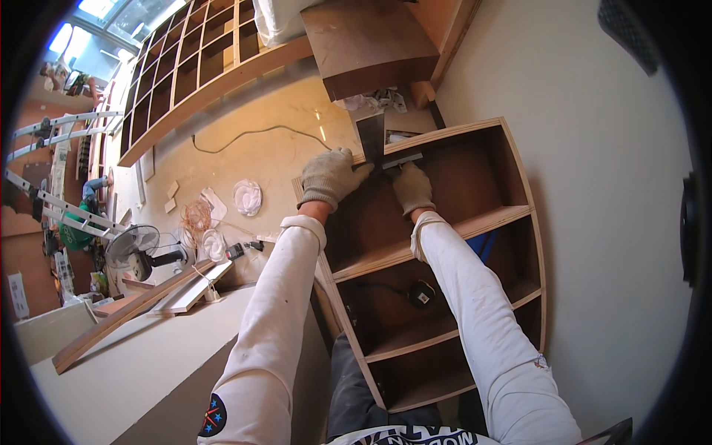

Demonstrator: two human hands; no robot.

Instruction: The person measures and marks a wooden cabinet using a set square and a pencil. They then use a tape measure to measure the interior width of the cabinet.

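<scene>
An open wooden shelf unit (437, 269) with dark brown insides and pale edges lies before me. My left hand (330, 178), in a knitted work glove, is curled over its far left edge, thumb toward a dark brown strip (371, 137) that juts past the far edge. Inside the far compartment my gloved right hand (411, 188) is closed on a flat, light grey scraper-like blade (403, 161), close to the foot of that strip. Its grip is partly hidden. A round black thing with a white label (423, 294) sits in the middle compartment, and a blue piece (483, 245) shows beside my right forearm.
A pale wall (601, 222) rises close on the right. Beyond the unit stands a brown box-shaped cabinet (371, 44); a large gridded wooden frame (200, 67) is at far left. A cable (259, 130), a fan (137, 248), boards (133, 315) and a ladder (67, 204) with a person in green (74, 231) lie leftward.
</scene>
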